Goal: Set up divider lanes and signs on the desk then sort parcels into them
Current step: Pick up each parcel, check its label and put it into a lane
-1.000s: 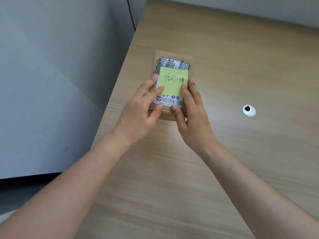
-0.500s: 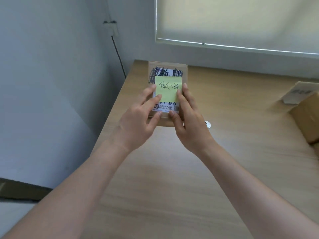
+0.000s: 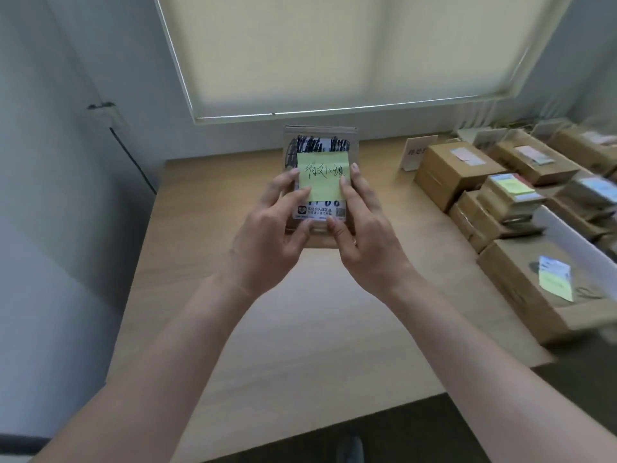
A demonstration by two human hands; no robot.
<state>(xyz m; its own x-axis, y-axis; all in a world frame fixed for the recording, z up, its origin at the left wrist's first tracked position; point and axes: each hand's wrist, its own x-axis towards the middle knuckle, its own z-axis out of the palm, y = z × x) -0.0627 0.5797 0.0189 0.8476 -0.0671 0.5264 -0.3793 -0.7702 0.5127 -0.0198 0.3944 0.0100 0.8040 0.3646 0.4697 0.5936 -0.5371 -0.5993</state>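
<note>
A small brown parcel (image 3: 320,137) with a white label and a green sticky note (image 3: 322,173) is held up above the wooden desk (image 3: 300,312). My left hand (image 3: 270,235) grips its left side, thumb on the front near the lower edge. My right hand (image 3: 364,238) grips its right side in the same way. Several other brown parcels (image 3: 454,165) with coloured notes lie in rows at the right of the desk. A folded white sign card (image 3: 417,152) stands at the back beside them.
A white divider strip (image 3: 577,242) runs between the parcel rows at the right. A large flat parcel (image 3: 521,289) lies nearest the front right edge. A window blind (image 3: 334,51) hangs behind the desk; a grey wall with a cable (image 3: 133,158) is on the left.
Both hands have lifted the parcel off the desk and raised it. The view has tilted up, bringing the window and the parcel rows at the right into sight.
</note>
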